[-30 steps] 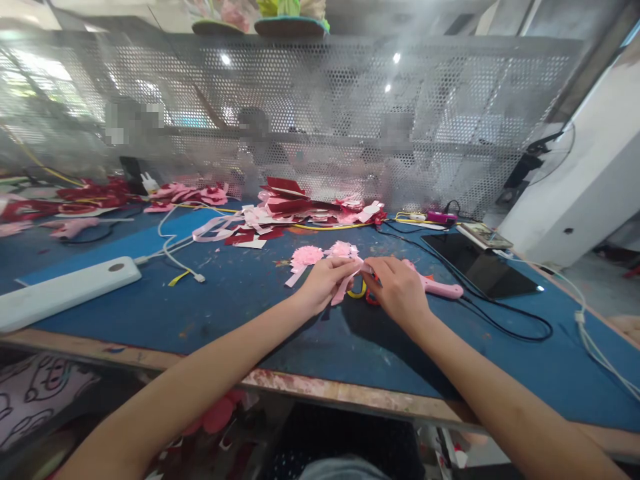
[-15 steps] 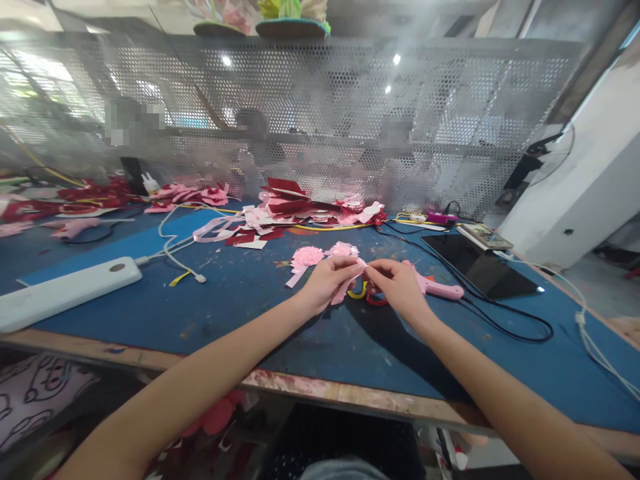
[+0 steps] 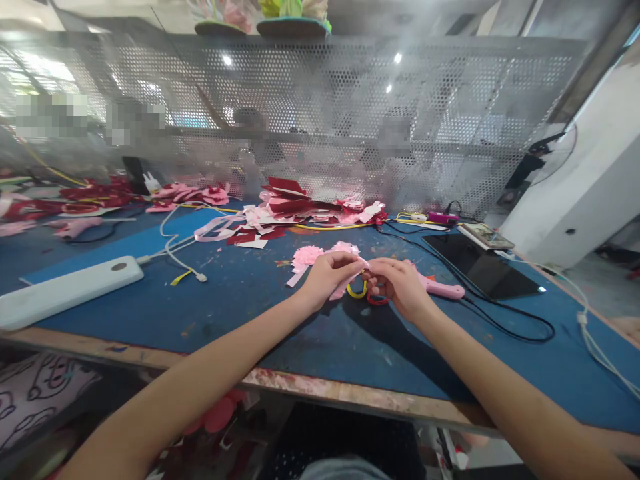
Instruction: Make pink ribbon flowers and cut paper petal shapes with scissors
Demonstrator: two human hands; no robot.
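My left hand (image 3: pixel 330 279) and my right hand (image 3: pixel 397 285) meet over the middle of the blue table (image 3: pixel 280 320). Both are closed in a pinch on the same pale pink ribbon strip (image 3: pixel 345 285), which hangs down between them. Right behind my left hand lie two pink ribbon flowers (image 3: pixel 307 255) with loose tails. A yellow ring and a red ring (image 3: pixel 376 299), apparently scissor handles, lie on the table under my hands. A pink glue gun (image 3: pixel 440 288) lies just past my right hand.
A white power strip (image 3: pixel 65 291) with cables lies at the left. A dark tablet (image 3: pixel 480 267) and black cable (image 3: pixel 505 319) are at the right. Heaps of red and pink paper scraps (image 3: pixel 290 207) line the perforated metal screen (image 3: pixel 320 120); people sit behind it.
My right hand has slid a little to the right and opened its pinch point on the ribbon, baring the yellow and red rings. My left hand barely moved.
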